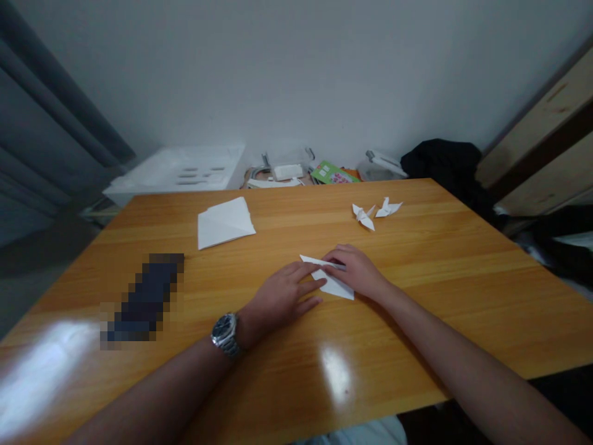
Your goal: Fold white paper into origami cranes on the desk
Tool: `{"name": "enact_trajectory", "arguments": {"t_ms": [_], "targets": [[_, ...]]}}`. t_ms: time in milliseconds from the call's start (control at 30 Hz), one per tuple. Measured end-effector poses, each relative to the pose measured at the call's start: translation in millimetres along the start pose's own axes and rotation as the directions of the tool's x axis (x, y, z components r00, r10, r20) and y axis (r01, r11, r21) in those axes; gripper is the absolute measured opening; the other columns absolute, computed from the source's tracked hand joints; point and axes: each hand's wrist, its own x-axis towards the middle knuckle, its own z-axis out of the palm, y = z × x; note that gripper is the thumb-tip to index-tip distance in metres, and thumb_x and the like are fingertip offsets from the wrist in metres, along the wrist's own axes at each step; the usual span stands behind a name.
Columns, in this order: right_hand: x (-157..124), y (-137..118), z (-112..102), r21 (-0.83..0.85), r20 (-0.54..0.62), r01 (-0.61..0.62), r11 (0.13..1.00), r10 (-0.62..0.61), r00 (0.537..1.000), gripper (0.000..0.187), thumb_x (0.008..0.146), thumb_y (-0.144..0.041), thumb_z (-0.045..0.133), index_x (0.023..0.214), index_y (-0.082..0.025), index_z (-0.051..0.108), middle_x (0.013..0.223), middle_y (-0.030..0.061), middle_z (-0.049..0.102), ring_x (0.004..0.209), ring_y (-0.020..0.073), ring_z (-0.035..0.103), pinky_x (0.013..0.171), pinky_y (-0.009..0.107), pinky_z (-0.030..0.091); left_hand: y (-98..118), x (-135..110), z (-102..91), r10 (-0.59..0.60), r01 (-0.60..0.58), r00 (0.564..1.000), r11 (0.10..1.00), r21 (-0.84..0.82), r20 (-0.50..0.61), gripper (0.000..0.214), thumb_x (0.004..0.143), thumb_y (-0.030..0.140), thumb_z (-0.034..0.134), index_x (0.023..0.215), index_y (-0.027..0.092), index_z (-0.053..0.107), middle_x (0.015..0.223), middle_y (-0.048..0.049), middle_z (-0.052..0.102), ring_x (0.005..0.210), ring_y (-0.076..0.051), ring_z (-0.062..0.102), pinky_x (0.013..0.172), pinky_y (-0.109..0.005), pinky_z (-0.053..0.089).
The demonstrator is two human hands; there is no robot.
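A small folded white paper (pixel 334 285) lies flat near the middle of the wooden table (pixel 417 346). My left hand (pixel 282 296), with a watch on its wrist, rests beside the paper's left edge, fingers stretched out and touching it. My right hand (pixel 354 269) lies over the paper's upper right part, fingers pressed flat along a fold. Part of the paper is hidden under that hand.
A larger folded white sheet (pixel 225 222) lies at the back left. Two small folded paper figures (pixel 375 213) sit at the back right. A blurred dark object (pixel 146 296) lies at the left. Trays, clutter and a dark cloth (pixel 440 161) sit behind the table.
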Motion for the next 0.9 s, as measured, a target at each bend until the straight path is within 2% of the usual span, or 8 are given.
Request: {"name": "enact_trajectory", "arguments": {"t_ms": [167,367,567,733,900], "targets": [[-1.4,6.8,-4.5,-0.024,-0.071,0.076,0.997,-0.077,0.994,0.019,0.092,-0.026,0.071,0.110,-0.021,0.074,0.104,0.0092,0.068,0.102,0.0245,0.061,0.091,0.040,0.048,-1.1,-1.8,2.3,-0.038,0.036,0.998,0.998,0.050,0.046,0.045,0.102,0.045,0.050,0.140,0.023,0.059,0.144,-0.0108,0.057,0.131,-0.029,0.054,0.114,-0.049,0.043],[-7.6,7.7,-19.7,0.099,0.057,0.208,0.973,-0.214,0.975,0.028,0.091,-0.025,0.071,0.118,-0.024,0.071,0.120,0.0089,0.069,0.113,0.0230,0.062,0.100,0.041,0.050,-13.8,-1.6,1.2,-0.135,0.134,0.991,0.986,0.098,0.008,0.042,0.102,0.042,0.050,0.138,0.024,0.061,0.146,-0.0125,0.056,0.131,-0.029,0.054,0.114,-0.051,0.041],[-11.6,13.3,-24.3,0.109,0.155,0.154,0.982,-0.170,0.973,0.030,0.091,-0.024,0.070,0.120,-0.026,0.071,0.132,0.0084,0.068,0.122,0.0236,0.063,0.107,0.044,0.049,-19.0,-1.8,0.2,-0.186,0.187,0.982,0.977,0.107,-0.017,0.039,0.102,0.039,0.050,0.134,0.022,0.064,0.142,-0.0120,0.059,0.126,-0.029,0.057,0.111,-0.049,0.044],[-11.8,15.8,-22.8,0.102,0.143,0.132,0.986,-0.145,0.979,0.024,0.091,-0.025,0.069,0.115,-0.024,0.072,0.130,0.0083,0.070,0.118,0.0232,0.066,0.106,0.043,0.050,-18.6,-1.5,2.0,-0.194,0.198,0.980,0.975,0.097,-0.044,0.036,0.100,0.036,0.055,0.131,0.022,0.067,0.139,-0.0123,0.061,0.123,-0.029,0.059,0.108,-0.050,0.047],[-10.6,11.4,-22.6,0.096,0.111,0.134,0.986,-0.144,0.983,0.017,0.098,-0.029,0.059,0.104,-0.022,0.073,0.121,0.0082,0.074,0.110,0.0212,0.069,0.099,0.039,0.053,-18.6,-1.2,3.3,-0.176,0.180,0.983,0.980,0.084,-0.055,0.037,0.100,0.035,0.054,0.132,0.020,0.066,0.140,-0.0126,0.060,0.126,-0.029,0.057,0.111,-0.050,0.046]]}}
